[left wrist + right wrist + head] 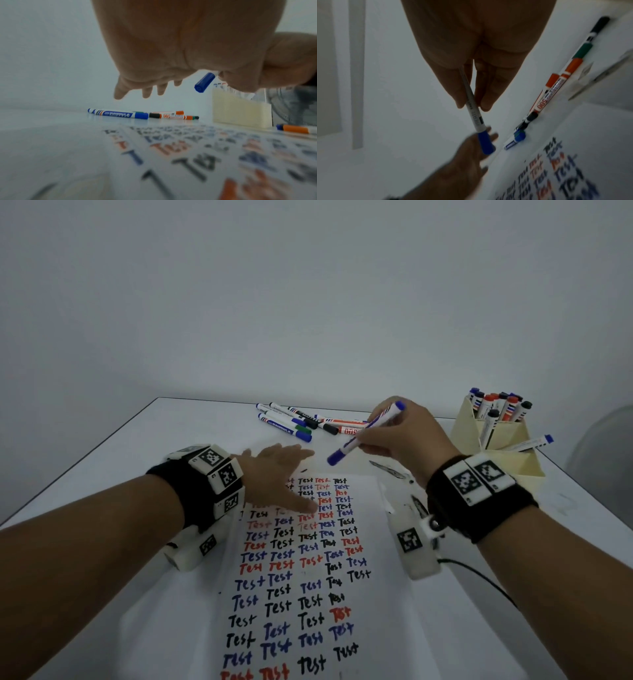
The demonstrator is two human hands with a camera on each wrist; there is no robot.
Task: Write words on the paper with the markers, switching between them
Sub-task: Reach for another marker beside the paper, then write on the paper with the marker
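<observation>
A white paper [373,604] covered with rows of "Test" in black, blue and red lies on the table before me. My right hand [394,436] grips a capped blue marker [363,436] by its white barrel, above the paper's far edge, blue cap pointing down-left. In the right wrist view the blue marker [476,117] runs between my fingers [458,97]. My left hand [277,474] hovers flat over the paper's upper left with fingers straight, just left of the cap [204,82]. It holds nothing.
Several loose markers [294,422] lie in a heap beyond the paper. A cream holder [493,440] with more markers stands at the far right, and one blue-ended marker [531,442] rests on its lower tier. A white wall rises behind the table.
</observation>
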